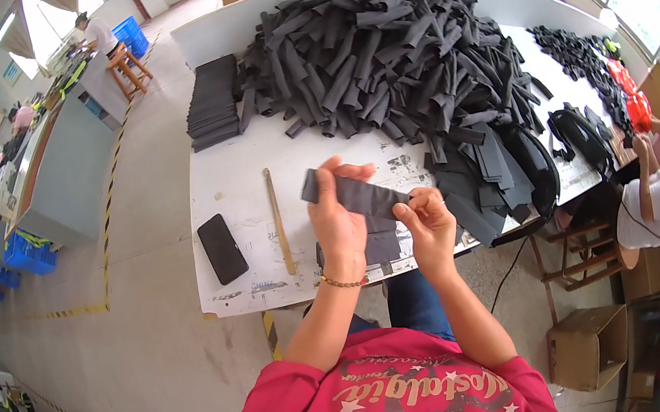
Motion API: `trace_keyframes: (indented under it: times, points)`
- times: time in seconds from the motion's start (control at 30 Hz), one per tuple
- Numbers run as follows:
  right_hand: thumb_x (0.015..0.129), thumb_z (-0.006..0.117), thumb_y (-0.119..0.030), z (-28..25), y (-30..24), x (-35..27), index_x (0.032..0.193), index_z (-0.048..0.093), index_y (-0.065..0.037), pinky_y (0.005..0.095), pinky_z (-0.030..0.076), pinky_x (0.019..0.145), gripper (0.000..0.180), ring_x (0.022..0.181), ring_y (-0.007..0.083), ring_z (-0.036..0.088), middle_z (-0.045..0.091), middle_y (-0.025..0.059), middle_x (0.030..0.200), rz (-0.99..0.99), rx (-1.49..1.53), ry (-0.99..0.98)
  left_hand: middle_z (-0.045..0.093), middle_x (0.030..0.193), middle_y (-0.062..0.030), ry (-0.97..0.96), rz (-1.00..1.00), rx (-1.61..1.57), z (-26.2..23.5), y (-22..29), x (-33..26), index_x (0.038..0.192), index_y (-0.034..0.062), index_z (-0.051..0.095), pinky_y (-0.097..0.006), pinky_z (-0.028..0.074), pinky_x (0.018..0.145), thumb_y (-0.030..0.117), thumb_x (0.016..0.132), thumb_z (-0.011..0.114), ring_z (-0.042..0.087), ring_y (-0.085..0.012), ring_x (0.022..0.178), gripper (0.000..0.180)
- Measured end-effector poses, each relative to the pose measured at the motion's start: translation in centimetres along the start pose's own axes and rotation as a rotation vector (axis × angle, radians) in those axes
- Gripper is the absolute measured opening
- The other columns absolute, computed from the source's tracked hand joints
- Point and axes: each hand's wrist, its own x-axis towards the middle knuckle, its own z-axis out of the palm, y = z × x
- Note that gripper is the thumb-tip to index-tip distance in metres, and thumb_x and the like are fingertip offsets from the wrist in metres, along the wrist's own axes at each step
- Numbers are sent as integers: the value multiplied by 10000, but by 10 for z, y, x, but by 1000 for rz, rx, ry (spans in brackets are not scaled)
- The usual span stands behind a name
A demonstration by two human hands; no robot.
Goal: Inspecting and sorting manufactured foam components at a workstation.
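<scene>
Between my two hands a flat black fabric strip [369, 197] is held slantwise above the table's near edge. My left hand [337, 218] grips its left end, thumb on top and fingers behind. At the other end, my right hand [430, 225] pinches the strip between thumb and fingers. Under my hands, more flat black pieces [382, 247] lie at the table edge, partly hidden by my left hand. A large heap of rolled black fabric pieces [376, 54] fills the far side, with a neat stack of flat black pieces [212, 100] to its left.
On the white table [246, 189] lie a black phone [223, 249] and a thin wooden stick [278, 222]. Loose flat black pieces [476, 184] and a black bag [531, 167] sit to the right. A co-worker in white [658, 204] sits at the right beside a wooden stool [580, 254].
</scene>
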Motion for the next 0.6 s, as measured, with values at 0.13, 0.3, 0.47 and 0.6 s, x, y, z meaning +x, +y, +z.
trace_keyframes:
  times: [0.13, 0.3, 0.47, 0.6]
  points:
    - [799, 719, 1, -2, -23, -8, 768, 532, -21, 250, 436, 716, 191, 827, 121, 496, 531, 53, 934, -367, -302, 80, 653, 871, -98, -66, -11, -90, -7, 0, -2, 1099, -1, 562, -458, 473, 971, 263, 995, 502, 647, -263, 889, 291]
    - [906, 656, -109, -6, -26, -1, 885, 642, -8, 244, 462, 705, 105, 777, 71, 530, 572, 13, 880, 516, 407, -41, 662, 884, -104, -206, -30, -35, -10, 0, 0, 1105, 2, 563, -472, 464, 990, 264, 992, 506, 650, -262, 898, 291]
    - [851, 695, -41, -13, -22, -2, 829, 648, -34, 274, 469, 652, 52, 694, 131, 573, 625, 30, 808, -117, -93, 92, 656, 966, -81, 70, -152, -113, 14, -2, 1, 1095, 23, 575, -470, 502, 955, 295, 978, 537, 655, -276, 905, 299]
    - [722, 758, -26, -25, -20, 11, 880, 682, -55, 309, 474, 650, 178, 755, 232, 596, 638, 61, 899, -764, -624, 64, 632, 954, -53, 76, -392, 187, -24, -14, -23, 1028, 63, 590, -396, 570, 815, 395, 946, 576, 641, -238, 911, 342]
